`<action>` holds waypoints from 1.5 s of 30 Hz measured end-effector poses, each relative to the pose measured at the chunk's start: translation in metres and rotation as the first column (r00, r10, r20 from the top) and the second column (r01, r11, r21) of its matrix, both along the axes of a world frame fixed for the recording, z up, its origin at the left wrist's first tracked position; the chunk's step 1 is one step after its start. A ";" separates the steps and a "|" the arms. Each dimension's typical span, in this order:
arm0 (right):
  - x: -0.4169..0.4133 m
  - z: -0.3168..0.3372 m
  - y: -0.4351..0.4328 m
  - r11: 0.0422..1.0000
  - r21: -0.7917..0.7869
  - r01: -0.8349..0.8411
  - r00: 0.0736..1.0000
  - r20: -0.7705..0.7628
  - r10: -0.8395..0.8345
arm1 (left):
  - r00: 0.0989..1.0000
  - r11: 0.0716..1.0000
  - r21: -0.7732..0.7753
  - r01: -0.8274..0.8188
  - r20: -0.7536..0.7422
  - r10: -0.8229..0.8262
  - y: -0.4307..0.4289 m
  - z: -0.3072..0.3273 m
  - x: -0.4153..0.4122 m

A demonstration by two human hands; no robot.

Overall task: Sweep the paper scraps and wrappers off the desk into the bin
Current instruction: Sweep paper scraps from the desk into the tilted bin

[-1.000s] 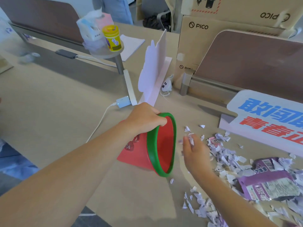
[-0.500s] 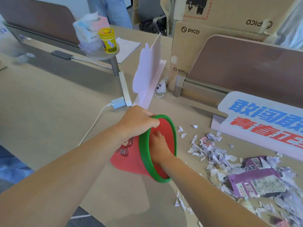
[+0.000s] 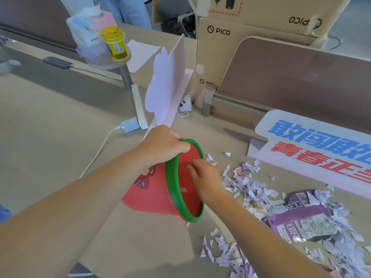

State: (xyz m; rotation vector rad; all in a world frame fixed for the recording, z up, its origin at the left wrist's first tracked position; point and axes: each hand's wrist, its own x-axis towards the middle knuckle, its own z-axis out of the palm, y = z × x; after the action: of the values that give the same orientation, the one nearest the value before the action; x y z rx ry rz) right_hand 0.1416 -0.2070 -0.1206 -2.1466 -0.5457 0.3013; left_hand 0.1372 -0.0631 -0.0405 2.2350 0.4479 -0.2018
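Desk point(image 3: 50, 137): the widest thing in view; bare on the left hand's side, littered on the far side of the bin mouth.
Scrap heap point(image 3: 253, 189): torn white paper spread from just beside the right hand outward and toward the near edge; most of it is not yet swept, so the bulk of the job looks left to do.
Bin point(image 3: 160, 195): red, green-rimmed, tipped on its side on the desk with the mouth turned toward the scraps.
Purple wrapper point(image 3: 301, 219): lies flat in the heap, well apart from the bin mouth, beyond the right forearm; untouched.
Left hand point(image 3: 162, 145): clamped over the top of the green rim, steadying the tilted bin.
Right hand point(image 3: 204, 177): at the bin mouth, fingers loosely curled and reaching inside; blurred, so I cannot tell whether it holds scraps.
Pink wrapper point(image 3: 242, 172): small, among the scraps just beyond the right hand.
Inside the bin: one white scrap point(image 3: 183, 190) shows below the right hand's fingers; little else is visible there.
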 end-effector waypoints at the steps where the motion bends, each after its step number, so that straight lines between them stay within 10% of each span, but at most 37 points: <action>1: 0.003 -0.002 -0.002 1.000 0.002 0.027 1.000 -0.001 -0.027 | 1.000 1.000 0.005 -0.001 0.005 0.001 0.000 0.000 0.002; 12: -0.001 -0.011 0.000 0.963 0.058 -0.262 0.948 -0.173 0.268 | 1.000 1.000 0.018 -0.001 -0.020 0.002 0.001 -0.004 0.013; 18: 0.017 -0.011 -0.016 0.962 0.224 0.155 0.971 -0.214 -0.107 | 0.999 0.999 0.031 -0.030 -0.029 0.031 0.008 -0.006 0.012; 24: 0.062 -0.046 -0.039 0.928 -0.121 0.352 0.929 -0.072 -0.362 | 0.995 0.999 0.036 -0.028 -0.096 0.031 0.017 -0.020 0.008; 32: 0.107 -0.098 -0.040 0.824 -0.562 -0.066 0.998 -0.043 0.051 | 0.995 0.999 0.050 -0.022 -0.092 0.027 0.018 -0.021 0.017; 45: 0.002 -0.084 -0.111 0.723 -0.557 -0.408 0.887 -0.053 0.460 | 0.994 0.998 0.056 0.042 -0.100 -0.037 0.005 -0.024 0.008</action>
State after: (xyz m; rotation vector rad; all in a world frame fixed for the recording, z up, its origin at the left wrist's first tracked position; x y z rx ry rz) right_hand 0.1436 -0.3175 -0.2048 -2.5778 -1.1407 0.7020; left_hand 0.1457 -0.0578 -0.0649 2.2995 0.4682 -0.3247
